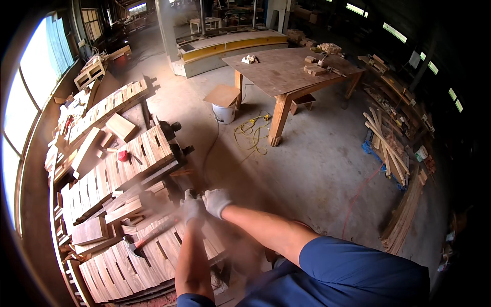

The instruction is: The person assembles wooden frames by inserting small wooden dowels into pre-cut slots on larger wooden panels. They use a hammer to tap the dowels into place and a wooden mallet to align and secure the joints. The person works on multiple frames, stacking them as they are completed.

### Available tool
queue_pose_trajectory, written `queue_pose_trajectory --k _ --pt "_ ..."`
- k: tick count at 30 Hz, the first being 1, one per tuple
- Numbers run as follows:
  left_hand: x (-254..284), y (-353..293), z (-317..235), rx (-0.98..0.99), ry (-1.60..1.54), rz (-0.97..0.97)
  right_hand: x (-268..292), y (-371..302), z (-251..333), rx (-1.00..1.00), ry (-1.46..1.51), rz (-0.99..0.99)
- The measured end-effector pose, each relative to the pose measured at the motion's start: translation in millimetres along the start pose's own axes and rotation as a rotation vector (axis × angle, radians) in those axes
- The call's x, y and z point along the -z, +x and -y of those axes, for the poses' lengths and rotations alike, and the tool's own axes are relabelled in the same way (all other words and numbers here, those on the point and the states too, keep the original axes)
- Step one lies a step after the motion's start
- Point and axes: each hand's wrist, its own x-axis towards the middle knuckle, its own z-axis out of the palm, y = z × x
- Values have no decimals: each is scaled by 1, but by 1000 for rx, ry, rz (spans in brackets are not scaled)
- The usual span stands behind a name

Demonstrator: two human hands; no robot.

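My left hand point(193, 209), in a pale work glove, is closed at the upper end of a claw hammer's reddish handle. The head of this hammer point(134, 247) lies over a slatted wooden panel point(120, 268) at the lower left. Close against the left hand, my right hand point(217, 201) is gloved too and has its fingers curled in. What the right fingers hold is hidden. Dark bits show between the two gloves, too small to name. A hazy smear crosses the picture just left of the hands.
More slatted panels point(123, 166) lie leftward, with loose wood blocks point(91, 230) and a red round object point(123, 156). Ahead stands a large wooden table point(291, 69), near a white bucket point(224, 113) under a board. A yellow cord point(250, 134) lies on the floor; wood strips point(386, 146) are piled at right.
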Motion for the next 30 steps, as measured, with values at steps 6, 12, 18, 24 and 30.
queue_pose_trajectory --k 6,12,18,24,30 --pt "27 -49 16 -264 -106 -309 -15 6 -8 2 10 -53" --pt "76 -133 95 -344 171 -409 -4 -2 -2 0 -35 -6" --pt "89 -162 131 -91 373 -311 1 -5 -2 14 -64 3" --pt "84 -158 126 -24 421 -292 10 -6 0 -12 -72 49" --pt "89 -161 127 15 424 -282 0 0 6 -8 -100 5"
